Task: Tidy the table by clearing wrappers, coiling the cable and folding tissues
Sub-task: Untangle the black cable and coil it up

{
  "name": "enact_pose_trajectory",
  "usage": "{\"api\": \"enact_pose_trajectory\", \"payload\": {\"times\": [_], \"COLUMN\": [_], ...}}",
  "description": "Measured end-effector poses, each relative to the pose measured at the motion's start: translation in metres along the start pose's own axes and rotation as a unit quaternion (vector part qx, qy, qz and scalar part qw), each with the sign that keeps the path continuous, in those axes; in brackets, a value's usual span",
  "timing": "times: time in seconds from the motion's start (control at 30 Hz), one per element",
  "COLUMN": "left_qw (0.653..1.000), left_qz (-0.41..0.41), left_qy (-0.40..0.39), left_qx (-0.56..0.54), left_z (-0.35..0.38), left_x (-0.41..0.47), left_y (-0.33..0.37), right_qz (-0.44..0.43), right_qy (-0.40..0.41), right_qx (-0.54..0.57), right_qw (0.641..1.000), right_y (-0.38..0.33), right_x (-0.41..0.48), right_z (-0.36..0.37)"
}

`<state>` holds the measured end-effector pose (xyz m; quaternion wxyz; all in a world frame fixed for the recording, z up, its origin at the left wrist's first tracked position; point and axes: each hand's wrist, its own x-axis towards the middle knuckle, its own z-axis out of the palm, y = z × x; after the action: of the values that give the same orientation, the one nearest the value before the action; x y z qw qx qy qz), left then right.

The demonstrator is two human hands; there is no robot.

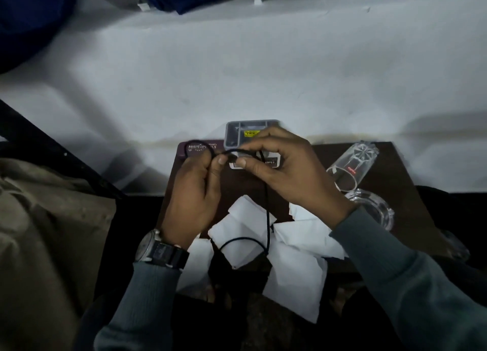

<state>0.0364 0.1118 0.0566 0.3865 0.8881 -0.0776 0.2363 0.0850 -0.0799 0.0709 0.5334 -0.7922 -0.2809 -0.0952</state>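
Note:
A thin black cable (267,213) runs from both my hands down over the small dark table (395,171) and loops near the front edge. My left hand (195,192) grips a small loop of the cable, which sticks out to its upper left. My right hand (279,171) pinches the cable between thumb and forefinger, close beside the left. Several white tissues (297,261) lie unfolded and overlapping on the table below my hands. No wrapper is plainly visible.
A grey plastic tray (237,131) and a maroon case (184,150) sit at the table's far edge. A clear glass (353,166) lies on its side at the right, with a glass ashtray (374,208) below it. White bedding lies beyond; brown fabric is at left.

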Motion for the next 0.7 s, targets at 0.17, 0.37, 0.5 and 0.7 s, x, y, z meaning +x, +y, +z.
{"api": "enact_pose_trajectory", "payload": {"times": [0.17,0.37,0.5,0.7], "left_qw": [0.996,0.972,0.982,0.988], "left_qz": [-0.049,-0.120,-0.095,-0.080], "left_qy": [0.006,0.051,0.000,-0.007], "left_qx": [-0.072,-0.194,-0.165,-0.133], "left_z": [-0.002,-0.001,0.002,0.003], "left_x": [-0.001,0.007,0.002,0.000], "left_y": [0.004,0.008,0.002,-0.003], "right_qz": [0.031,0.154,0.054,-0.008], "right_qy": [-0.045,-0.307,-0.361,-0.245], "right_qx": [0.007,-0.107,-0.274,-0.351], "right_qw": [0.998,0.933,0.890,0.904], "right_y": [0.001,0.038,0.052,0.089], "right_x": [-0.014,-0.049,-0.082,-0.091], "right_z": [0.007,0.036,0.058,0.071]}}
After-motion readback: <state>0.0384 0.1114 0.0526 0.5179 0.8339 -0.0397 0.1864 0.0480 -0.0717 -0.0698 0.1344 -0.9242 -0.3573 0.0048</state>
